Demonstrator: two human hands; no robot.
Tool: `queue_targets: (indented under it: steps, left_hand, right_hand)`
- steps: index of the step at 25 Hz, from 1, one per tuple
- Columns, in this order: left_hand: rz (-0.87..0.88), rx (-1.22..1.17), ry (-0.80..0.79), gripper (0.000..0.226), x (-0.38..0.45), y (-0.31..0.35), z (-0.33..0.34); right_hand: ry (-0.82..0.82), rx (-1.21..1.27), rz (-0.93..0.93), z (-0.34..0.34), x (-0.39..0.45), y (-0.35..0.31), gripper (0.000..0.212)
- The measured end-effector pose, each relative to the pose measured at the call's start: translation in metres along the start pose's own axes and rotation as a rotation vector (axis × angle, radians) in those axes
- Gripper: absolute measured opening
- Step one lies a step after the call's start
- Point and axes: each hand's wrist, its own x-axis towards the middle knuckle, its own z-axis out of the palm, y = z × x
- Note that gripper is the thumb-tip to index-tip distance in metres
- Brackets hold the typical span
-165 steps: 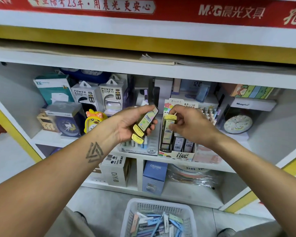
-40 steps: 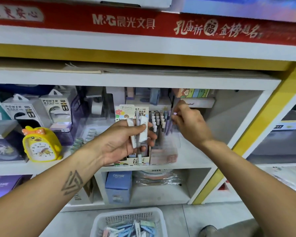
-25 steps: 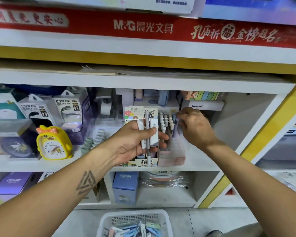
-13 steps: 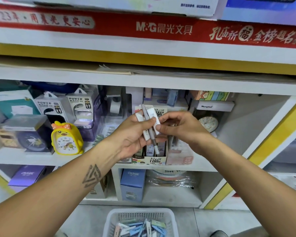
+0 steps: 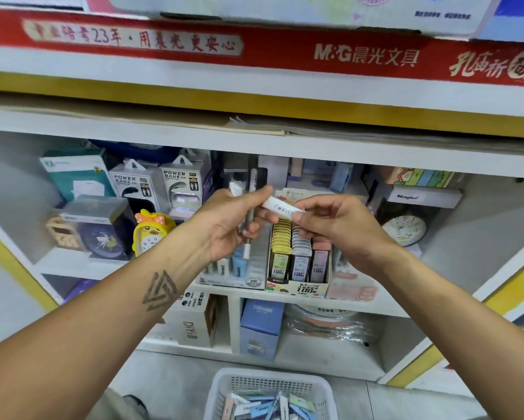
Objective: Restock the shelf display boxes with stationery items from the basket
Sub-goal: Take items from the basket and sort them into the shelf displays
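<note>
My right hand pinches the white case; my left hand grips a pen. I should pull the case free and slot it upright in the display box.

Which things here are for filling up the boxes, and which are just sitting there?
For the job:
white packet, pinched by right hand
pen, held in left hand
display box
basket

Just sitting there:
duck clock
power bank boxes

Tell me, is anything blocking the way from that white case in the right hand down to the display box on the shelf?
Nothing visible does. The right hand pinches the white case directly above the display box, whose top is open. The left hand, holding a pen, sits off to the side.
</note>
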Motion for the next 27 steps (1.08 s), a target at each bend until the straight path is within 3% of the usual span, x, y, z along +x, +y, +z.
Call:
queue_targets:
  steps: [4,8,14,19,22,27]
  left_hand:
    - [0.033,0.046,0.072,0.014,-0.005,0.005,-0.021]
    - [0.094,0.163,0.143,0.022,-0.007,0.004,-0.045]
    - [0.072,0.423,0.386,0.015,0.0,0.0,-0.089]
    - [0.023,0.51,0.406,0.014,0.01,-0.016,-0.096]
    - [-0.002,0.622,0.386,0.018,0.018,-0.024,-0.098]
    - [-0.049,0.782,0.32,0.042,0.027,-0.036,-0.098]
  right_hand:
    - [-0.039,0.158,0.017,0.016,0.01,0.003,0.023]
    - [-0.04,0.21,0.022,0.037,0.023,0.005,0.025]
    - [0.115,-0.121,-0.058,0.071,0.045,0.012,0.02]
    - [0.197,-0.874,-0.306,0.079,0.071,0.013,0.016]
    - [0.07,-1.102,-0.305,0.092,0.094,0.013,0.013]
    - [-0.092,-1.241,-0.185,0.113,0.111,0.026,0.011]
